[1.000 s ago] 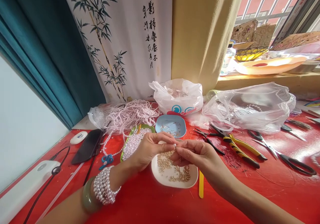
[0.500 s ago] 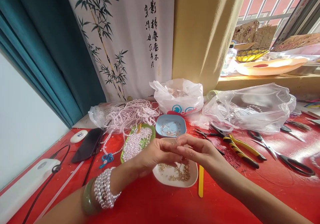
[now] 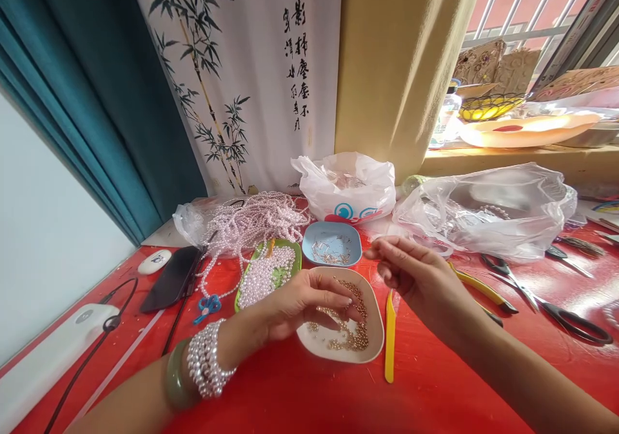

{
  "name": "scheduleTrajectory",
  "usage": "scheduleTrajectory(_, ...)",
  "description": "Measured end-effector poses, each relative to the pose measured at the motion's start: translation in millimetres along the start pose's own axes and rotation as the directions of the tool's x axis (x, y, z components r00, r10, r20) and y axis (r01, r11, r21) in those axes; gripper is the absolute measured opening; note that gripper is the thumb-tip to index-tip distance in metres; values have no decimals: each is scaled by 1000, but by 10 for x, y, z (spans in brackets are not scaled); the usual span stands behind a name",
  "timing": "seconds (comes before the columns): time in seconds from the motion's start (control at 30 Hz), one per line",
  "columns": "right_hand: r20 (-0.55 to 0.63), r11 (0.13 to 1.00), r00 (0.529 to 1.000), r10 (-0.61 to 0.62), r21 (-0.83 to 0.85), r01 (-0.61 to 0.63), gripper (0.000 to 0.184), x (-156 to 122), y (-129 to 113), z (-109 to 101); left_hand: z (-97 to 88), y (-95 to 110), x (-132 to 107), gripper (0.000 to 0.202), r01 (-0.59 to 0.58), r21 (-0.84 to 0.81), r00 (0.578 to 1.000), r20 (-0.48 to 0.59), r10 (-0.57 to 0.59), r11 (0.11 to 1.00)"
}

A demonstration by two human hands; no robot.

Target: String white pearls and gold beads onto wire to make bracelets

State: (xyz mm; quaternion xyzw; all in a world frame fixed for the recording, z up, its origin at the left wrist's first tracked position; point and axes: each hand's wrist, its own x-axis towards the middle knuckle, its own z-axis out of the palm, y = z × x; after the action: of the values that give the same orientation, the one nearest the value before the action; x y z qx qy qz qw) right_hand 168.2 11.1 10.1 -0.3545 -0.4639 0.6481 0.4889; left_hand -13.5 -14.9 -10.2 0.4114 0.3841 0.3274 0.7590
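My left hand [image 3: 309, 302], with pearl bracelets [image 3: 207, 360] and a green bangle [image 3: 176, 376] on the wrist, hovers over a white dish [image 3: 333, 355] of small gold beads [image 3: 358, 334]. Its fingers are loosely curved and apart, and I see nothing held in them. My right hand [image 3: 411, 269] is raised to the right of the dish. Its thumb and fingertips are pinched together; what is between them is too small to make out. A blue dish [image 3: 331, 234] of thin metal pins stands behind, and a green dish [image 3: 294, 273] of pale pearl beads is to the left.
Strands of pearls [image 3: 261, 218] lie at the back left, near a phone [image 3: 169, 279]. Plastic bags [image 3: 345, 189] stand along the back. A yellow tool [image 3: 389, 344], yellow-handled pliers [image 3: 483, 287] and scissors [image 3: 570, 318] lie to the right.
My hands were together over the white dish; now they are apart. The right hand has moved up and to the right, while the left has stayed over the beads.
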Motion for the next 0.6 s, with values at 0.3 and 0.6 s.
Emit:
scheduleTrajectory(0.3, -362, 955, 927, -100, 226, 192, 15, 332, -239, -558, -228, 91, 149, 19, -144, 444, 964, -139, 227, 884)
scheduleTrajectory(0.6, -495, 909, 822, -281, 136, 393, 10, 340, -385, -667, -457, 295, 610, 16, -79, 961, 831, -85, 550, 267)
